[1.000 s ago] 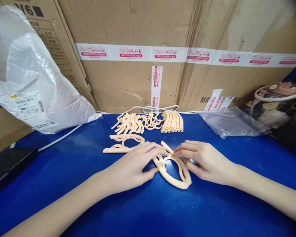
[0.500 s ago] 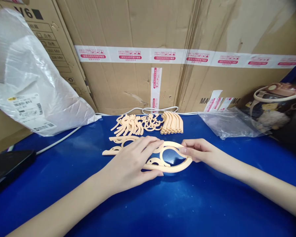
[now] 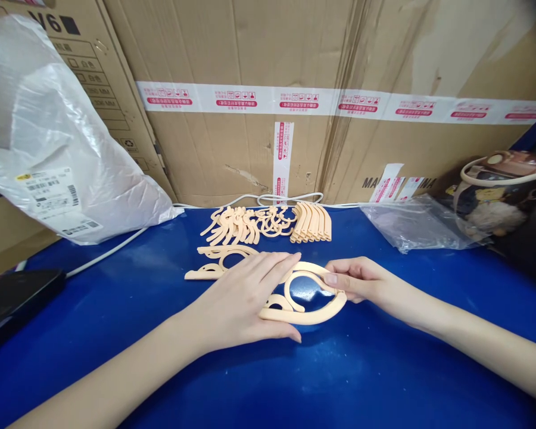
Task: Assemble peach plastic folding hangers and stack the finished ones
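Item, centre of frame: beige folding hanger (image 3: 312,317), at or just above the blue tabletop (image 3: 321,381); which, I cannot tell. Right hand (image 3: 361,277): thumb and fingers pinching its right end. Left hand (image 3: 250,293): spread across its left end, blocking my sight of that end and part of a second hanger (image 3: 204,273); firmness of hold, I cannot tell. Centre, beyond: curved pieces (image 3: 235,226), hanger arms (image 3: 311,221) in a row. Upper left: white mailer bag (image 3: 71,143). Right: clear plastic bag (image 3: 413,225). Top: taped cardboard box (image 3: 232,149).

Fairly bright, even light, pale glare on blue tabletop (image 3: 348,378), dark upper-right corner, softened edges
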Action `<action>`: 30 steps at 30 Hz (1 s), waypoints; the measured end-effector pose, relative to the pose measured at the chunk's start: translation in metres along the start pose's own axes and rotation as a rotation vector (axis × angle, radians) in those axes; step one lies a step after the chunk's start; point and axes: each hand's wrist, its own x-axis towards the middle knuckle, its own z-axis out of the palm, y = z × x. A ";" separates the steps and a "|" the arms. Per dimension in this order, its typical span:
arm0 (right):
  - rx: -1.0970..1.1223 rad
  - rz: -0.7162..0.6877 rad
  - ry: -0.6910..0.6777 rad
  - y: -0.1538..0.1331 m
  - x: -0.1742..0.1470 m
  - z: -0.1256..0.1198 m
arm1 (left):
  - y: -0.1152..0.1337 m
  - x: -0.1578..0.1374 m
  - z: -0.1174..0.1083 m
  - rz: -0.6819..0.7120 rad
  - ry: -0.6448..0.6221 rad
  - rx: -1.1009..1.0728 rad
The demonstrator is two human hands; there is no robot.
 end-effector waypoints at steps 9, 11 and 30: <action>-0.254 -0.135 0.145 0.004 0.002 -0.004 | 0.002 0.005 -0.020 -0.066 0.021 0.172; -0.426 -0.161 0.168 0.004 0.002 -0.006 | -0.004 0.007 -0.035 -0.149 -0.017 0.149; -1.112 -0.395 0.090 0.014 0.013 -0.008 | -0.090 -0.036 -0.034 -0.418 -0.176 -0.015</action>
